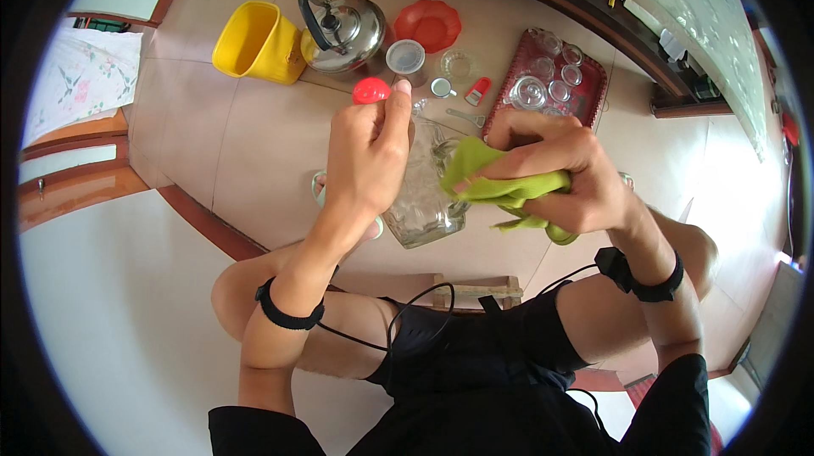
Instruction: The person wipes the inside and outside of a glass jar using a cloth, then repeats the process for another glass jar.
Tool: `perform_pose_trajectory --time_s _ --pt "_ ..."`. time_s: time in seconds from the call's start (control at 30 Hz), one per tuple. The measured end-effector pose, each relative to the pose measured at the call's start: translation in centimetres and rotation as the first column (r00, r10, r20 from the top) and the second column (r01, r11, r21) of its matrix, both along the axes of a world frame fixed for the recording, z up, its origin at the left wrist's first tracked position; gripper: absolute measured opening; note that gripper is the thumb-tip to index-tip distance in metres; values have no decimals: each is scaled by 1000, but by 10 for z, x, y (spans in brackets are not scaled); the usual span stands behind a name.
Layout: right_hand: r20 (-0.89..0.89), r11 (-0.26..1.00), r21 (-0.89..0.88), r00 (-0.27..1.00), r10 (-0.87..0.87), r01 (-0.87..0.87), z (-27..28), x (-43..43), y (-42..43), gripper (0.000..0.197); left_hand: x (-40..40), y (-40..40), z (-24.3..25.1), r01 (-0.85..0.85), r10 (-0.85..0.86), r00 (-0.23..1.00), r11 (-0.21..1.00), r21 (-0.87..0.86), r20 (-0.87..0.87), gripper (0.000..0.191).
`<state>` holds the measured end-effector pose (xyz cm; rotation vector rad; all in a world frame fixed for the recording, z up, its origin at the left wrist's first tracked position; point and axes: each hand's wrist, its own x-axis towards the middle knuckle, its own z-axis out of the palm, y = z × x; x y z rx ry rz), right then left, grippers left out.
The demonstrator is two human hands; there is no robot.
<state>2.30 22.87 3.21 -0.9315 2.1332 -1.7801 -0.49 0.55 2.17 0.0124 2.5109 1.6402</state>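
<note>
A large clear glass jug (pixel 427 217) is before me, its squarish base towards me and a handle on its right side. My left hand (pixel 369 154) is closed at the jug's upper left side with the thumb pointing away; its fingertips are hidden. Just beyond that fist shows a red domed cap (pixel 371 91), partly covered by the hand. In my right hand (pixel 563 166) is a bunched green cloth (pixel 509 173), pinched between thumb and fingers beside the jug's handle.
Beyond lie a yellow bin (pixel 286 52), a steel kettle (pixel 348 30), a red dish (pixel 427 26), a lidded tub (pixel 406 58), a glass bowl (pixel 456 64), a small mug (pixel 441 87), a red-handled tool (pixel 477 91) and a peeler (pixel 465 116). A red tray (pixel 594 84) holds glassware.
</note>
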Motion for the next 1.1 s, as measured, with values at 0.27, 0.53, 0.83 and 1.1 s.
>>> perform_pose_trajectory --time_s 0.27,0.53,0.83,1.1 --pt "-1 979 -5 979 -204 204 0 -4 11 49 -4 0 -1 -3 3 1000 1000 -3 1 54" --pt "-523 908 348 852 -21 235 -4 4 -3 50 -1 -3 -9 110 -112 959 994 21 262 56" --pt "-409 926 312 910 -71 213 2 7 -3 44 -13 -6 -7 85 -249 619 964 252 744 71" --pt "-310 931 144 909 -280 336 6 3 -1 30 -11 -8 -19 -314 -325 572 762 567 753 56"
